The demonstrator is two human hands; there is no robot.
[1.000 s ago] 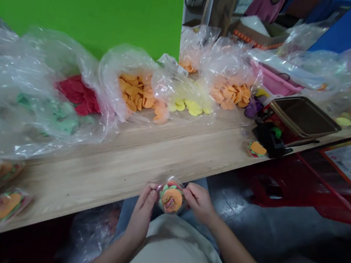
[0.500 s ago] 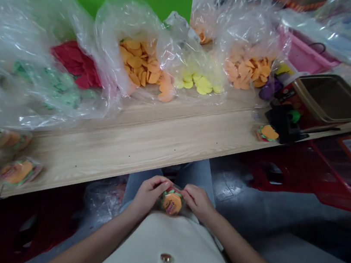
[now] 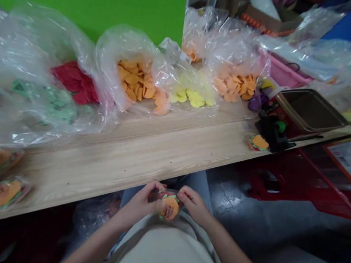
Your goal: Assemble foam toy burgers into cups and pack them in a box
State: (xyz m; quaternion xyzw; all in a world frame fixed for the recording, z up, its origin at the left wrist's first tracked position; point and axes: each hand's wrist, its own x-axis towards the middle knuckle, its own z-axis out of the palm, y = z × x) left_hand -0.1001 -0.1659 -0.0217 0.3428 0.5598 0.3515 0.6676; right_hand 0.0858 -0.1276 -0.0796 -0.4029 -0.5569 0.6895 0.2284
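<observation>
Burger-shaped craft piece (image 3: 169,207), made of stacked orange and green layers with a small printed label on top, is held above the person's lap, just off the near edge of the bench (image 3: 123,176). A clear plastic wrap seems to surround it, though it is hard to make out. The left hand (image 3: 141,203) grips its left side, with the fingers curled together and clamped on it. The right hand (image 3: 193,206) pinches its right side, the fingers bunched at the rim.

The step in hand appears to be close two-handed work on this one piece and its wrap. Any next move calls for one hand to let go first, since both are occupied.

Nearest along the bench's near edge, at the left, lie similar wrapped burgers (image 3: 6,192); a lone burger piece (image 3: 259,142) sits toward the right. Along the far edge stand open plastic bags of cut shapes: green (image 3: 44,102), red (image 3: 74,82), orange (image 3: 133,83), yellow (image 3: 190,94) and peach (image 3: 234,87). Beyond the lone piece are a black tool (image 3: 271,132) and a brown tray (image 3: 309,109).
</observation>
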